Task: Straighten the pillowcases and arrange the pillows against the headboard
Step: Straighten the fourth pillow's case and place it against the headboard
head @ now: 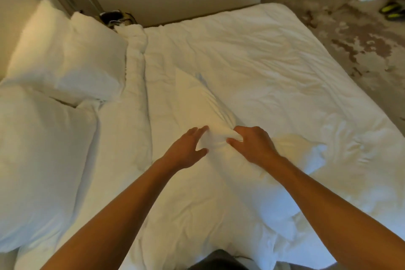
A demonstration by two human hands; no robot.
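The pillow (219, 182) lies close by on the bed (274, 50). It looks soft and light. The right hand (252, 144) pinches its pillowcase (210, 105) tight; the left hand (188, 149) rests open. Grab the corners.

1. A pillow (210, 171) lies on the bed (274, 55), in the middle foreground.
2. The left hand (186, 149) and right hand (252, 144) rest on its far end, close together.
3. Two pillows sit at the left: the far pillow (65, 57) behind the near pillow (39, 160), touching.
4. A rolled duvet edge (135, 61) lies between them and the bed's middle.
5. Floor (350, 39) lies to the right.
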